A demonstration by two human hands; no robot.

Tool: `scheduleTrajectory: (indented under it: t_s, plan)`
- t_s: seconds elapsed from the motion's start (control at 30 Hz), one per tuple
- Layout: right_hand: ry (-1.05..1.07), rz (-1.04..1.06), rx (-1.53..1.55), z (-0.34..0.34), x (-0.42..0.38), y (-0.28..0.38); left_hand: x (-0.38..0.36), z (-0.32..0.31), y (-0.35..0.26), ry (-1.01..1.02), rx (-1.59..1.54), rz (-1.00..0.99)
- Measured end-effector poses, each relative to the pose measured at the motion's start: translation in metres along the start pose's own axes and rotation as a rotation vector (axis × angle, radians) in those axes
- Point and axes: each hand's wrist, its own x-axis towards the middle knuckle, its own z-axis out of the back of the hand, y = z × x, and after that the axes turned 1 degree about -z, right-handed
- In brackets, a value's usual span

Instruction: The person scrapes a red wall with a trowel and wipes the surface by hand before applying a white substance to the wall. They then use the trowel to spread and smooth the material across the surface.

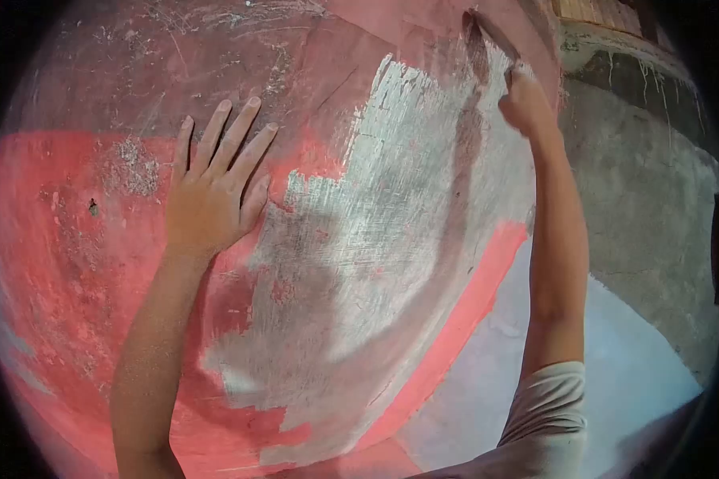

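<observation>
At ten o'clock our left hand (pixel 208 199) spreads flat on the red-painted wall (pixel 56 255); toward two, our right hand (pixel 529 108) grips a dark tool (pixel 497 36), perhaps a scraper, at one o'clock by the bared patch (pixel 391 191). We judge this mid-scrape; another stroke calls for steady pressure. We see no container.

The person wears a pale, off-white short sleeve (pixel 553 403) on the right arm (pixel 559 247), its soft cloth bunched in several curved folds around the upper arm, with the lower part smoother and shaded toward the bottom edge of the view. Below the sleeve's hem, the right arm is bare down to the right hand (pixel 527 108). The left arm (pixel 154 343) is bare as far as it shows, lightly speckled, with a bare left hand (pixel 206 209), slender fingers and short, pale nails.
</observation>
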Motion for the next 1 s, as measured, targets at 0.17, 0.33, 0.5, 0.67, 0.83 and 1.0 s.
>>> scheduleTrajectory:
  t_s: [0.17, 0.33, 0.5, 0.67, 0.83, 1.0]
  plan:
    - [0.130, -0.052, 0.044, 0.017, -0.012, 0.015, -0.001, -0.001, 0.002, -0.015, -0.002, -0.005]
    - [-0.243, 0.300, -0.116, -0.048, -0.064, -0.011, 0.000, 0.001, 0.000, -0.019, -0.023, 0.008]
    - [0.273, -0.228, 0.096, 0.000, 0.031, 0.015, -0.003, -0.001, 0.002, -0.026, -0.023, 0.006]
    - [-0.037, 0.101, 0.036, -0.022, -0.063, 0.018, -0.003, 0.002, 0.001, -0.014, -0.019, 0.010]
    - [0.147, -0.133, 0.082, -0.002, -0.074, 0.039, -0.003, -0.004, 0.002, -0.043, 0.005, 0.009]
    - [0.195, -0.139, 0.210, 0.000, -0.055, 0.044, -0.002, -0.003, 0.000, -0.036, 0.030, -0.008]
